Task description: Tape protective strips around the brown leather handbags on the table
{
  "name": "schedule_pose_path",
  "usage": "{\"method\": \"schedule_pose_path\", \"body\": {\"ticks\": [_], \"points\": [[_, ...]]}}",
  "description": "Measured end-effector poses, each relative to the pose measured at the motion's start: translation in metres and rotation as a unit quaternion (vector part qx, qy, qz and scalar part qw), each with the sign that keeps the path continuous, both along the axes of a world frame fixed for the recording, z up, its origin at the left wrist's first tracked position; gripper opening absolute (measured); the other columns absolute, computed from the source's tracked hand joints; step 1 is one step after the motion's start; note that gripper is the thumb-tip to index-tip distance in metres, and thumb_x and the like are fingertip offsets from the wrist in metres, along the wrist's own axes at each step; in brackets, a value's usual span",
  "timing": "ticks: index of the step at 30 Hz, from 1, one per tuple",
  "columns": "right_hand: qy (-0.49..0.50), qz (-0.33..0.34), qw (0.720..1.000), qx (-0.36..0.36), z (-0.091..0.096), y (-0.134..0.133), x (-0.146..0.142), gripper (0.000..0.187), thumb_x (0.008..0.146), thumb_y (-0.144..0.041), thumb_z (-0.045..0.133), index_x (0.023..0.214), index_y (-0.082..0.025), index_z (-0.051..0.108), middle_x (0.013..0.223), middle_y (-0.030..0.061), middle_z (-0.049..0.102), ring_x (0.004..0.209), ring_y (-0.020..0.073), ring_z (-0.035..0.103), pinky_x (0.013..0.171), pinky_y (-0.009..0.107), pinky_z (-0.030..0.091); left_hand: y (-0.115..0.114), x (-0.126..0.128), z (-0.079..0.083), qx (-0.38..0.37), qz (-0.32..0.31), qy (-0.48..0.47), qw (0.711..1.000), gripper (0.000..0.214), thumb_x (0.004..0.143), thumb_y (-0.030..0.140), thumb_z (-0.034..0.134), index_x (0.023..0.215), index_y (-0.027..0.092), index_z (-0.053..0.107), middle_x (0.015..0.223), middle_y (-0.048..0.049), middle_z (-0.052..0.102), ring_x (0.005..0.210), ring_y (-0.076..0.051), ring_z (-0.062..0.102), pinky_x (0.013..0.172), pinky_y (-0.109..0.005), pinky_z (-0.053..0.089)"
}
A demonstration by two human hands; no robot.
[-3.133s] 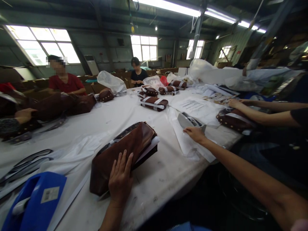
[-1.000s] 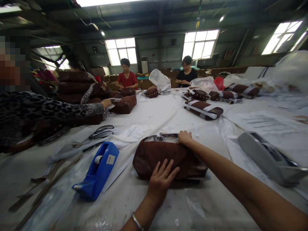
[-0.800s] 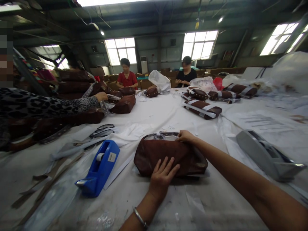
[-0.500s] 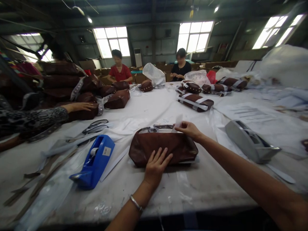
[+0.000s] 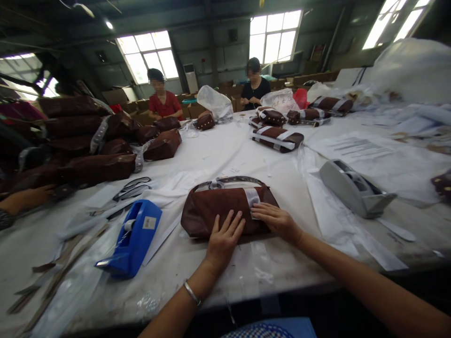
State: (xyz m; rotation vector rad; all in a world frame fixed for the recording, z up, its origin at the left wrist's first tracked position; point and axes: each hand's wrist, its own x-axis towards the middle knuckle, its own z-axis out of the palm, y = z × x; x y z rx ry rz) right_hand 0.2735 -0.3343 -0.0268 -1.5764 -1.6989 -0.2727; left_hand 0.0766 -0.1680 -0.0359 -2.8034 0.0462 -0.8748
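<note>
A brown leather bag (image 5: 218,206) lies flat on the white table (image 5: 229,155) in front of me. My left hand (image 5: 223,239) rests open on its near edge, fingers spread flat. My right hand (image 5: 277,220) lies flat beside it on the bag's right end, fingers pressing a strip of clear tape (image 5: 252,198) that runs over the bag. A blue tape dispenser (image 5: 132,237) stands to the left of the bag. A grey tape dispenser (image 5: 352,188) stands to the right.
Several brown bags (image 5: 91,150) are stacked at the left, where another person's hand (image 5: 30,196) rests. Wrapped bags (image 5: 276,137) lie farther back. Two people sit at the far side. Papers (image 5: 355,148) and plastic sheets (image 5: 327,206) cover the right of the table.
My right hand came from the bag's far edge to its near right side, drawing the tape strip over the bag. The camera tilted down. The person on the left pulled their arm back.
</note>
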Motion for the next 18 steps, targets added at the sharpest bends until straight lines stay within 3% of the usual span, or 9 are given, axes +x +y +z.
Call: {"method": "schedule_pose_path", "body": {"ticks": [2, 5, 8, 12, 18], "points": [[-0.012, 0.004, 1.0, 0.01, -0.005, 0.0, 0.003, 0.035, 0.1, -0.017, 0.046, 0.126, -0.027, 0.068, 0.128, 0.0065, 0.069, 0.124, 0.0216, 0.061, 0.108, 0.048, 0.051, -0.003, 0.007, 0.008, 0.017, -0.019, 0.03, 0.999, 0.041, 0.099, 0.013, 0.04, 0.136, 0.015, 0.057, 0.159, -0.0088, 0.037, 0.148, -0.027, 0.035, 0.119, -0.059, 0.034], [0.003, 0.013, 1.0, 0.028, -0.005, 0.0, 0.006, 0.033, 0.1, -0.019, 0.048, 0.124, -0.026, 0.069, 0.127, 0.0075, 0.069, 0.123, 0.0221, 0.062, 0.107, 0.047, 0.052, -0.002, 0.015, 0.013, 0.033, -0.078, 0.076, 0.994, 0.042, 0.1, 0.016, 0.039, 0.14, 0.018, 0.052, 0.16, -0.0086, 0.035, 0.149, -0.025, 0.033, 0.121, -0.058, 0.031], [0.086, -0.003, 0.995, 0.041, 0.006, -0.003, -0.001, 0.031, 0.101, -0.021, 0.049, 0.122, -0.028, 0.071, 0.122, 0.0054, 0.072, 0.119, 0.0217, 0.065, 0.106, 0.044, 0.054, 0.003, 0.017, 0.006, 0.024, -0.11, 0.081, 0.99, 0.05, 0.1, 0.015, 0.041, 0.15, 0.022, 0.039, 0.157, -0.0095, 0.041, 0.147, -0.022, 0.036, 0.123, -0.059, 0.024], [0.192, -0.076, 0.976, 0.071, 0.023, -0.009, -0.019, 0.029, 0.1, -0.021, 0.052, 0.12, -0.028, 0.073, 0.122, 0.0035, 0.072, 0.116, 0.0218, 0.067, 0.106, 0.042, 0.055, 0.004, 0.015, -0.005, -0.007, -0.104, 0.063, 0.993, 0.052, 0.099, 0.013, 0.043, 0.15, 0.023, 0.039, 0.153, -0.0108, 0.047, 0.146, -0.022, 0.038, 0.124, -0.06, 0.02], [0.103, -0.043, 0.991, 0.072, 0.036, -0.024, -0.041, 0.042, 0.098, -0.01, 0.051, 0.131, -0.033, 0.065, 0.125, 0.0015, 0.071, 0.118, 0.0207, 0.066, 0.108, 0.044, 0.054, 0.002, 0.015, -0.003, -0.039, -0.116, 0.057, 0.991, 0.051, 0.098, 0.014, 0.046, 0.149, 0.023, 0.041, 0.151, -0.0086, 0.049, 0.145, -0.021, 0.039, 0.125, -0.058, 0.016]]}}
